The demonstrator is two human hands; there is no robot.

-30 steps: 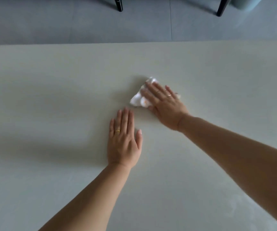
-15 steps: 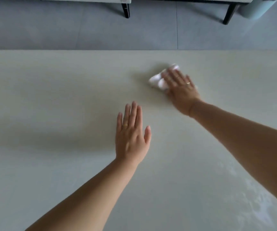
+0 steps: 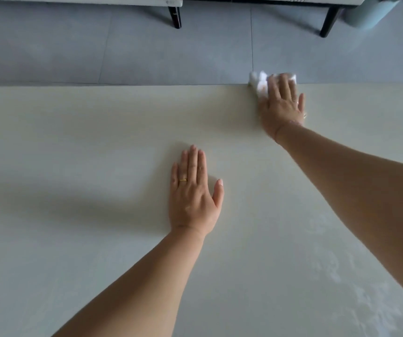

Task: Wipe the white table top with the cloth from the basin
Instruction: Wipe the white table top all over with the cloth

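Head view: right hand presses white cloth at counter far edge; left hand flat, fingers spread, holding nothing.

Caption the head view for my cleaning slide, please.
Right hand presses crumpled white cloth at white table top's far edge; left hand flat.

Head view, steeply down over table

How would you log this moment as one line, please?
step: wiping | right hand: pressing cloth at table far edge | left hand: flat on table, empty
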